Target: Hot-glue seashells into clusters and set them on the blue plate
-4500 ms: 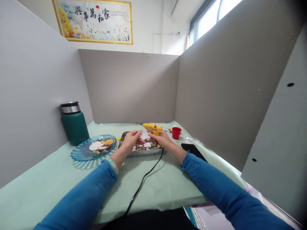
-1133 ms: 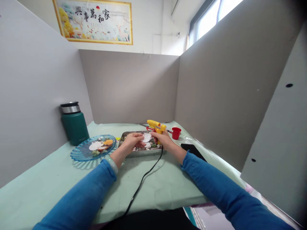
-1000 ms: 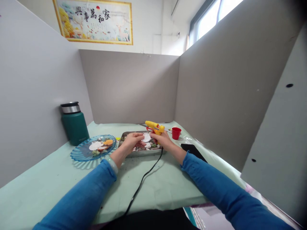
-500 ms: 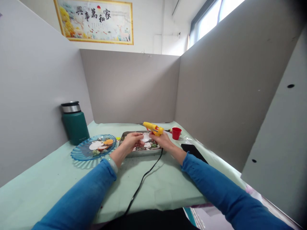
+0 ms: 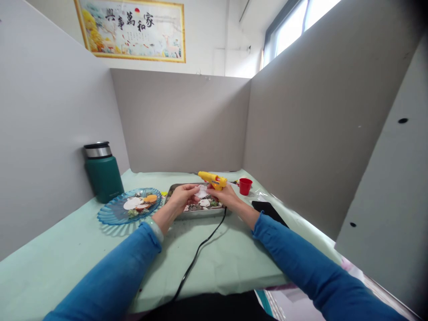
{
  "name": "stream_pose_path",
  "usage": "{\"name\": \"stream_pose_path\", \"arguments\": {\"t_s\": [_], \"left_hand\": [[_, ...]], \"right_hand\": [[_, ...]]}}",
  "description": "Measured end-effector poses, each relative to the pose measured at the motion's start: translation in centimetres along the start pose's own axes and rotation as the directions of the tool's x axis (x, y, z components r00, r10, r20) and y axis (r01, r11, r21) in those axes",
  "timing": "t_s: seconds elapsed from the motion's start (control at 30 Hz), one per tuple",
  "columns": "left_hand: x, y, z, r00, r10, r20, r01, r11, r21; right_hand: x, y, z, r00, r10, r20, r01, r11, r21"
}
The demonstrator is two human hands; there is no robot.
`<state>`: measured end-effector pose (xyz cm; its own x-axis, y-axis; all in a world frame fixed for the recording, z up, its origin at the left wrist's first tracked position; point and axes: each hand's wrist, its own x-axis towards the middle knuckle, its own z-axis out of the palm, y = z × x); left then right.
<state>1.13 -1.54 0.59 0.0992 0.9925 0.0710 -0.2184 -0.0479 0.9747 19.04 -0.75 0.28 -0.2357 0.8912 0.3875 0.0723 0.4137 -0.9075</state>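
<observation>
Over the metal tray (image 5: pixel 200 215), my left hand (image 5: pixel 182 198) pinches a white seashell (image 5: pixel 202 192) between thumb and fingers. My right hand (image 5: pixel 229 197) is closed around a yellow glue gun (image 5: pixel 211 179), its nozzle end pointing left above the shell. Fingers of the right hand also reach the shell's right edge. Inside the tray lie white shells (image 5: pixel 204 203), greenish bits and small stones, partly covered by my hands. A black cord (image 5: pixel 203 243) runs from beneath the right hand down to the table's front edge.
A blue ribbed plate (image 5: pixel 110 217) with white and orange shells sits left of the tray. Behind it stands a green thermos bottle (image 5: pixel 103 176). On the right are a red cup (image 5: pixel 245 187) and a flat black object (image 5: pixel 269 213). Grey partitions (image 5: pixel 180 120) enclose the table.
The hands, shell and glue gun keep nearly the same places. The shell appears slightly more tilted in the fingers. The whole view has shifted a little.
</observation>
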Motion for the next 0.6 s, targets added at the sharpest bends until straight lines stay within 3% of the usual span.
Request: {"name": "stream_pose_path", "arguments": {"t_s": [0.4,0.6], "left_hand": [[0.27,-0.34,-0.13,0.999,0.036,0.007,-0.036,0.998,0.045],[0.07,-0.33,-0.01,0.999,0.031,0.036,-0.034,0.996,0.086]], "right_hand": [[-0.08,-0.20,-0.06,0.995,0.087,-0.039,-0.088,0.996,-0.026],[-0.15,-0.09,-0.08,0.999,0.029,-0.019,-0.030,0.999,-0.041]]}}
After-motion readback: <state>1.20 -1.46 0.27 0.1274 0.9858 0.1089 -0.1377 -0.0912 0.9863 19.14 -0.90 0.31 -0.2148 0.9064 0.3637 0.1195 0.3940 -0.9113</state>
